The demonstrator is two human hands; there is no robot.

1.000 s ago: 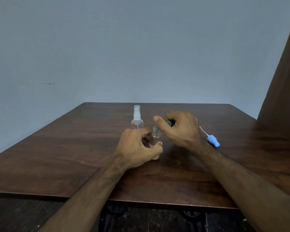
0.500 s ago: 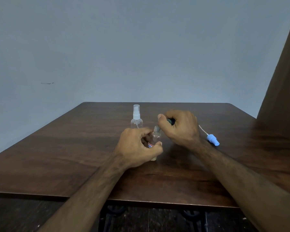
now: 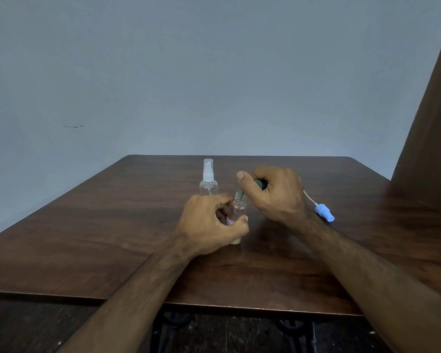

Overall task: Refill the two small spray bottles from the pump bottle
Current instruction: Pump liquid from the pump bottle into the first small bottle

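My left hand (image 3: 209,225) grips a small clear spray bottle (image 3: 238,207) that stands uncapped on the table, its label partly hidden by my fingers. My right hand (image 3: 275,194) is closed over a dark pump bottle (image 3: 261,184), almost wholly hidden, with its grey nozzle tilted down at the small bottle's open neck. Behind and to the left stands a second clear spray bottle (image 3: 208,179) with its white sprayer and clear cap on. A blue sprayer head (image 3: 323,212) with its white dip tube lies on the table right of my right wrist.
The dark wooden table (image 3: 87,238) ends in a front edge near me and a back edge at the grey wall. A brown panel (image 3: 428,174) rises at the right. Dark metal table legs show below the front edge.
My right hand has drifted slightly right and tilted, keeping the nozzle at the small bottle's neck. My left hand and both spray bottles stay where they were.
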